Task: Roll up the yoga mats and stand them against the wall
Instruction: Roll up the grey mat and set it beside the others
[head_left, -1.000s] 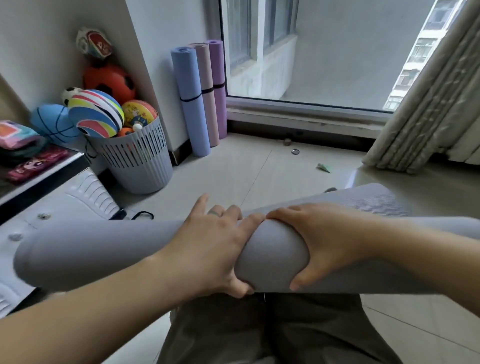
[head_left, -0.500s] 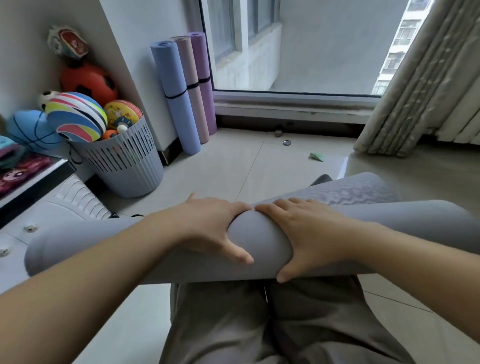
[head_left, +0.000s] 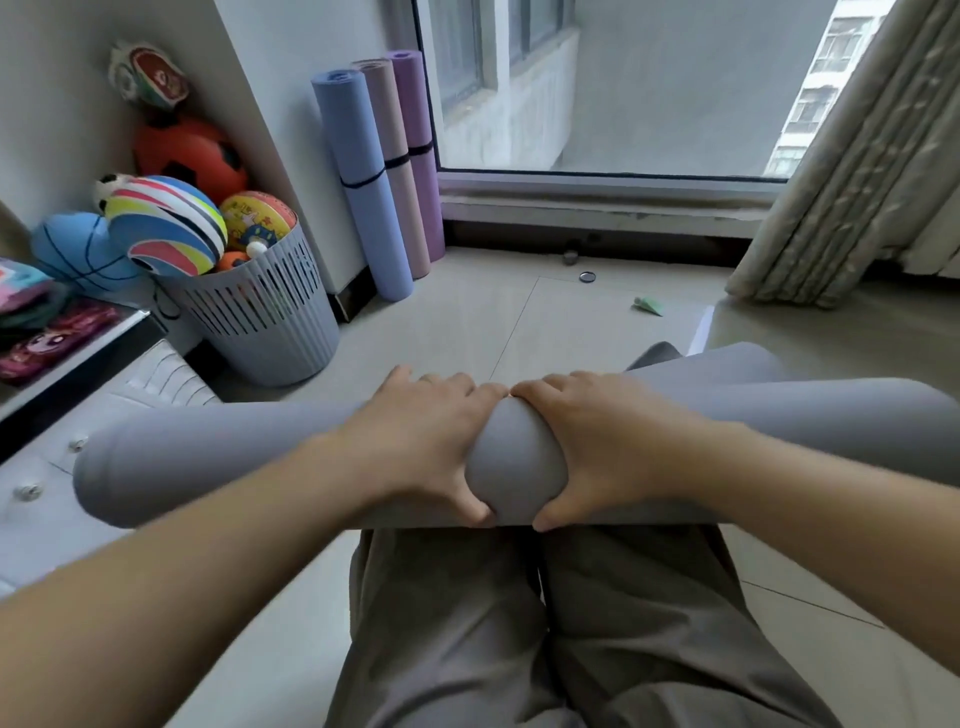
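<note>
Grey mat (head_left: 218, 457) lies rolled across the lap. Left hand (head_left: 426, 441) and right hand (head_left: 597, 447) grip its middle, fingertips meeting. Blue mat (head_left: 363, 171), pink mat (head_left: 397, 156), purple mat (head_left: 418, 140) stand against wall beside ball basket (head_left: 260, 312).

Tiled floor (head_left: 467, 322); slatted basket (head_left: 270, 322); three rolled mats (head_left: 392, 130)

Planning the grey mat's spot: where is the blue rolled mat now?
Head view, upper left: the blue rolled mat stands against the wall corner, beside the pink mat, right of the slatted ball basket.
</note>
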